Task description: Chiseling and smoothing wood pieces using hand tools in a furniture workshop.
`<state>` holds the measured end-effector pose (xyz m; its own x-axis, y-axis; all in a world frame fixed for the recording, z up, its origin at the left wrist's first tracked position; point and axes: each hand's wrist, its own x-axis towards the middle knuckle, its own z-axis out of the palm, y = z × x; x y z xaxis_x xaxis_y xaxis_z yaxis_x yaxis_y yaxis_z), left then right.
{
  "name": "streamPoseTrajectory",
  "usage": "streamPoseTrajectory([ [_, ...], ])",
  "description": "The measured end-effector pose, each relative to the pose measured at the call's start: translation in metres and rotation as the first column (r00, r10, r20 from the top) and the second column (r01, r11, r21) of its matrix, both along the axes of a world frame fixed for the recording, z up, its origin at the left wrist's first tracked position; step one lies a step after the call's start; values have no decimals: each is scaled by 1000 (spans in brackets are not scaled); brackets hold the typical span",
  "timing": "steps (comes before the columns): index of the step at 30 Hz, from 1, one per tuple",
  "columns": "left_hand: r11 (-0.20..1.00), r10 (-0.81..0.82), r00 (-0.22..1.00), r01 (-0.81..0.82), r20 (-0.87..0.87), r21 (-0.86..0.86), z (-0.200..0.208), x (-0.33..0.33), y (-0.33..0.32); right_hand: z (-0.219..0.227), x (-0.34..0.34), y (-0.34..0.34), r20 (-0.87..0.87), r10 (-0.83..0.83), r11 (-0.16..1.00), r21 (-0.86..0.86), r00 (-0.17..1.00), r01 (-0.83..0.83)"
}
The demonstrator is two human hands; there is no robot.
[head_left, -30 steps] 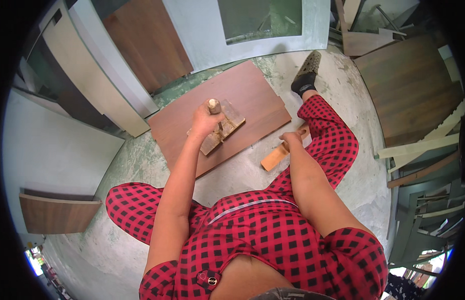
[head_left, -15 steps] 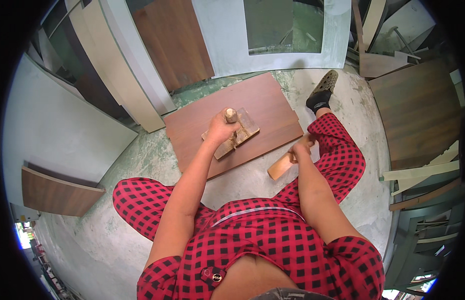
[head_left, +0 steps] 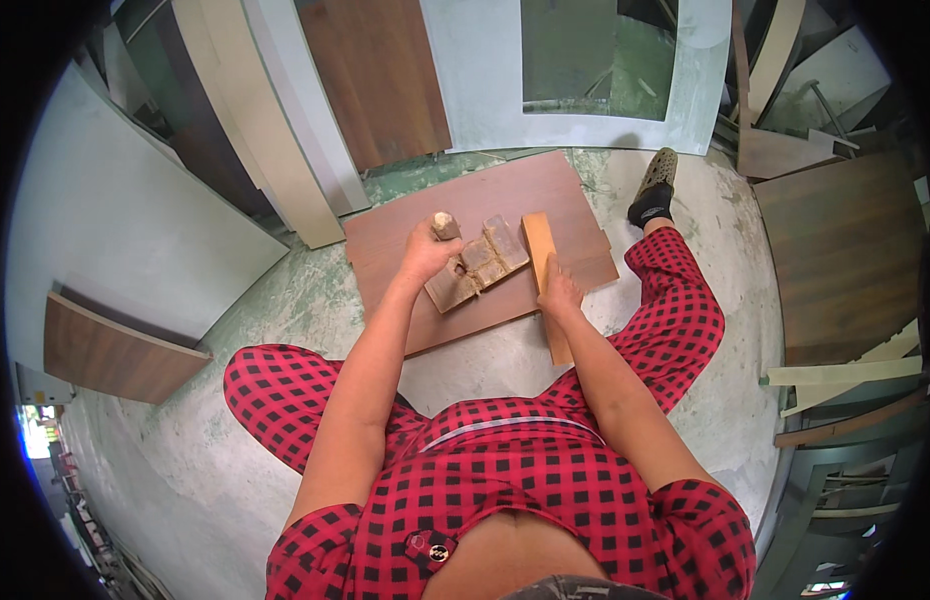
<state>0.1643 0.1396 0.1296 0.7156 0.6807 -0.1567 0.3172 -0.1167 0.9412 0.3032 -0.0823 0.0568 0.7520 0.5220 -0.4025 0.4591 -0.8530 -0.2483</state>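
In the head view, your left hand (head_left: pixel 433 252) is curled around a stubby wooden peg (head_left: pixel 444 226), its pale end facing up and to the far side. The peg stands at the left of a worn wooden block (head_left: pixel 490 262), whose long axis slants from near left to far right; you cannot tell from here whether the two are joined. Your right hand (head_left: pixel 560 295) is closed around a light wooden bar (head_left: pixel 538 238), one digit stretched along it toward the far end. The bar's long axis runs near to far, its far end leaning slightly left, just beside the block's right end. That far part is over a brown panel (head_left: pixel 465 325); the near end reaches past the panel's near edge, above the floor (head_left: pixel 445 380). Whether the bar rests on the panel, you cannot tell.
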Motion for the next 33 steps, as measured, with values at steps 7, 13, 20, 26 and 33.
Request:
streamPoseTrajectory([
  [7,992,7,999,-14,51,125,-20,-19,17,-9,4,12,2,17,998,56,1000,-17],
  [13,969,84,995,-94,53,229,-26,-26,35,16,-19,-5,-213,-94,974,-222,973,45],
  [20,976,122,991,-130,53,176,-10,-23,45,-6,-4,-13,-241,-102,979,-196,965,54],
  [26,995,73,972,-86,224,47,16,-10,40,-2,7,-9,-291,-245,952,107,925,286],
  [33,989,48,996,-58,76,139,-8,-11,46,24,7,6,-879,-156,636,260,451,727],
])
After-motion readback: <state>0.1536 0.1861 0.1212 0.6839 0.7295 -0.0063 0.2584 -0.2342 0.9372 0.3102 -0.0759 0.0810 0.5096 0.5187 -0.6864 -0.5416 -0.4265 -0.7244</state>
